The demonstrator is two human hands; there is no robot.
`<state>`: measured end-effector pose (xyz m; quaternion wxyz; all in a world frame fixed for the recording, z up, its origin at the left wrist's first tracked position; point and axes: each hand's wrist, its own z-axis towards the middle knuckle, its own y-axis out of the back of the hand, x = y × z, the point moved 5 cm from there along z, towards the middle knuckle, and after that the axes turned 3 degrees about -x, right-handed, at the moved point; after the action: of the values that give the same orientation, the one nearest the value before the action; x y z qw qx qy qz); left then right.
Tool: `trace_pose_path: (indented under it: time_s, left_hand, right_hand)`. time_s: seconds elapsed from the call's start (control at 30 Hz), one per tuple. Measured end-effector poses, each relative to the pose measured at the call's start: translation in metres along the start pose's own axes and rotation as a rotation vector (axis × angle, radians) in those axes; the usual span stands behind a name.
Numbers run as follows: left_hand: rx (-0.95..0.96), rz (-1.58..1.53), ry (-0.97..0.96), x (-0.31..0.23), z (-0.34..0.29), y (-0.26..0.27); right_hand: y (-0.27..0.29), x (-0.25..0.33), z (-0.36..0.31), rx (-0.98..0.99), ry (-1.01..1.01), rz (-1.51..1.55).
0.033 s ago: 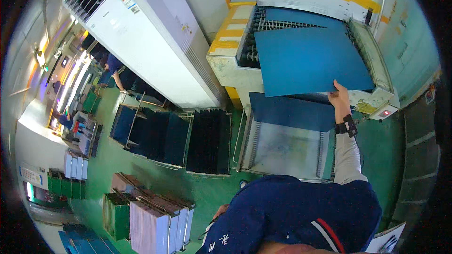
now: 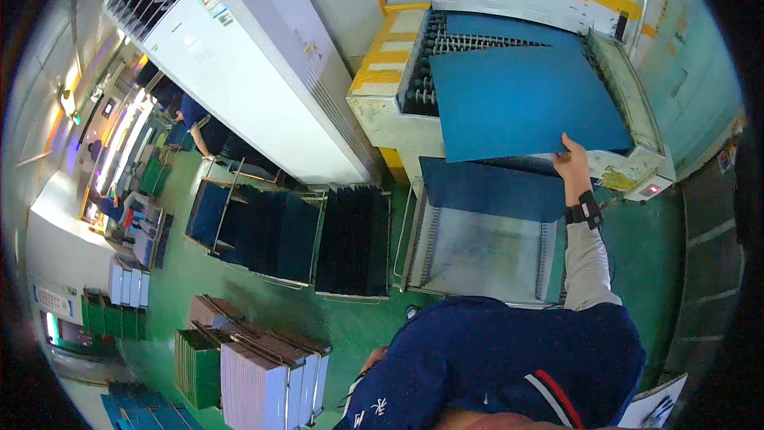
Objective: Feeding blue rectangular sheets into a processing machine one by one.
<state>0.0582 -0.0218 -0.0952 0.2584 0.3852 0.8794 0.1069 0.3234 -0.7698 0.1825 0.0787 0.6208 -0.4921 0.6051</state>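
Note:
My right hand grips the near right edge of a flat blue panel, its thumb on top and the other fingers out of sight beneath. The panel lies slanted over the roller bed of a machine. Behind it, a second blue panel rests on the rollers. Only a bit of my left hand shows beside my dark blue shirt, low in the view; its fingers are hidden, so I cannot see what it holds. Below the machine's front edge, a darker blue panel leans at the far side of a pale slotted rack.
Racks of dark panels stand left of the pale rack. A tall white air conditioner rises beside the machine. White panels and green ones fill a rack at lower left. A person bends in the background.

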Motion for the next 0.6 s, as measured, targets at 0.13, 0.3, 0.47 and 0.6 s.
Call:
trace_pose_path:
  time_s: [0.13, 0.3, 0.47, 0.6]
  left_hand:
    - [-0.010, 0.023, 0.008, 0.001, 0.006, -0.003]
    - [-0.021, 0.040, 0.023, 0.001, 0.009, -0.004]
    - [-0.028, 0.062, 0.012, -0.009, 0.020, 0.002]
    - [-0.031, 0.072, 0.009, -0.009, 0.020, 0.003]
  right_hand:
    - [-0.010, -0.007, 0.014, 0.016, -0.085, 0.130]
    - [-0.035, -0.008, -0.022, 0.064, -0.369, 0.009]
    - [-0.039, -0.018, -0.022, 0.132, -0.421, 0.009]
    - [-0.046, -0.019, -0.018, 0.137, -0.323, 0.091]
